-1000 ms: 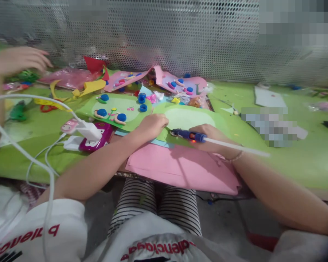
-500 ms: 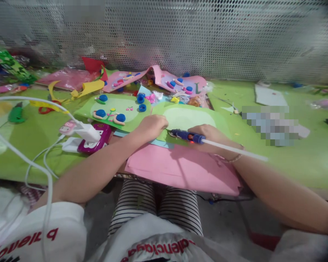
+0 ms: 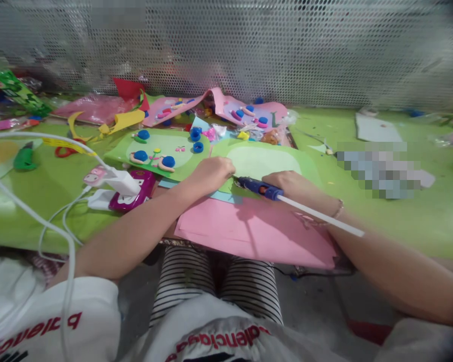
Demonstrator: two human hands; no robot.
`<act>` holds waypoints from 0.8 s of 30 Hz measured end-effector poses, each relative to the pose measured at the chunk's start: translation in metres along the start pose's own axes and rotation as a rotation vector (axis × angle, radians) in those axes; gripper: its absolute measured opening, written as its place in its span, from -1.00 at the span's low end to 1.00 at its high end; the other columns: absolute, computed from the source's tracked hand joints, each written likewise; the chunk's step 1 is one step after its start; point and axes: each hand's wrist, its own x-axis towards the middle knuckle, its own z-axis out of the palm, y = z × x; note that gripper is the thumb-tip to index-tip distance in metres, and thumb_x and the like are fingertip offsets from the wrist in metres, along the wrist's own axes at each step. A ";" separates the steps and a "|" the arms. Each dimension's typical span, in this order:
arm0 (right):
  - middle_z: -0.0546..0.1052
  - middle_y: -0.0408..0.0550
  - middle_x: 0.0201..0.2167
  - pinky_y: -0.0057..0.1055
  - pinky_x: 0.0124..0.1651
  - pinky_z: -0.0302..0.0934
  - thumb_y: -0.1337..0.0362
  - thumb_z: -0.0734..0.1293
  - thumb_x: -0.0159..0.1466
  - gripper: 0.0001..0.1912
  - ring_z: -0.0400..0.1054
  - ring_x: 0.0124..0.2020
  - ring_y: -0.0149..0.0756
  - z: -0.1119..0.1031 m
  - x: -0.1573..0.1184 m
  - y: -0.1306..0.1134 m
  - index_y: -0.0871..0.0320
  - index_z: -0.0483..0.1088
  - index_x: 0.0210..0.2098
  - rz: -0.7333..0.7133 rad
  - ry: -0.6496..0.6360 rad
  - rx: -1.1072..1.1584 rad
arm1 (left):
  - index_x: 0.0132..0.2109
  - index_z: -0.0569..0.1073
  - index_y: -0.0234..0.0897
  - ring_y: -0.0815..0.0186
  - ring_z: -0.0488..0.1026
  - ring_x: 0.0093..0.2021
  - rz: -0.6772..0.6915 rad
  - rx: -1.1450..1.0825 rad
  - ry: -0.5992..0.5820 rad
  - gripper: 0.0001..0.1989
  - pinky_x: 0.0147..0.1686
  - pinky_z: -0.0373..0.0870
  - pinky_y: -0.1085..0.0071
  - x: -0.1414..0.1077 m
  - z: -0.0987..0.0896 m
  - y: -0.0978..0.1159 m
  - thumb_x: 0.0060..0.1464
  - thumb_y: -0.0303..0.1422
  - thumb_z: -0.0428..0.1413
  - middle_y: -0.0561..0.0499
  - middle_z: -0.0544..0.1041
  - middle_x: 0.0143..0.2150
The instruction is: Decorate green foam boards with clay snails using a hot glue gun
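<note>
My right hand is wrapped round a blue hot glue gun. A long white glue stick juts from its back end, and its nozzle points left. Close to the nozzle, the fingers of my left hand are pinched together; whatever they hold is too small or hidden to name. Both hands are over a green craft sheet with a pale green oval. Its left half carries several blue-capped snail-like figures. Blue rings stand near its fold.
Pink sheets lie under the green one at the table's front edge. A purple power bank with white plugs and cables sits left of my forearm. Red scissors, yellow scraps and a decorated pink sheet lie behind.
The glue gun has tilted slightly, with the glue stick's back end lower. Both hands stay close together at nearly the same place; the whole view has shifted a little.
</note>
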 end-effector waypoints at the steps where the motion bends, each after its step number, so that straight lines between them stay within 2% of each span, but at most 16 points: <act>1: 0.35 -0.07 -0.54 -0.40 -0.41 -0.08 0.30 0.17 0.18 -0.87 0.14 -0.54 -0.39 0.000 0.000 0.001 0.16 0.17 -0.49 -0.007 0.000 0.021 | -0.27 0.56 -0.32 0.27 0.45 -0.24 0.003 0.023 0.001 -0.74 -0.38 0.23 0.40 0.000 0.001 -0.001 0.15 -0.50 -0.04 -0.08 0.55 -0.23; 9: 0.30 -0.09 -0.53 -0.42 -0.40 -0.06 0.30 0.21 0.12 -0.91 0.10 -0.51 -0.40 0.002 0.001 0.005 0.16 0.18 -0.48 -0.090 0.080 0.144 | -0.27 0.55 -0.30 0.27 0.42 -0.25 -0.010 0.086 -0.010 -0.74 -0.41 0.17 0.38 0.001 -0.001 0.001 0.16 -0.49 -0.05 -0.07 0.54 -0.25; 16: 0.32 -0.02 -0.47 -0.39 -0.26 0.04 0.34 0.17 0.22 -0.91 0.15 -0.40 -0.31 0.002 0.002 0.005 0.19 0.22 -0.42 -0.288 0.162 0.171 | -0.27 0.53 -0.31 0.28 0.41 -0.29 -0.011 0.109 0.009 -0.74 -0.43 0.14 0.39 0.002 -0.001 0.001 0.18 -0.47 -0.07 -0.08 0.52 -0.27; 24: 0.32 -0.04 -0.48 -0.41 -0.36 -0.03 0.34 0.18 0.20 -0.89 0.14 -0.46 -0.35 0.003 0.004 -0.004 0.17 0.18 -0.47 -0.106 0.105 0.067 | -0.28 0.49 -0.33 0.26 0.40 -0.29 0.006 0.105 0.011 -0.76 -0.40 0.15 0.36 0.005 0.002 0.002 0.18 -0.49 -0.08 -0.07 0.50 -0.28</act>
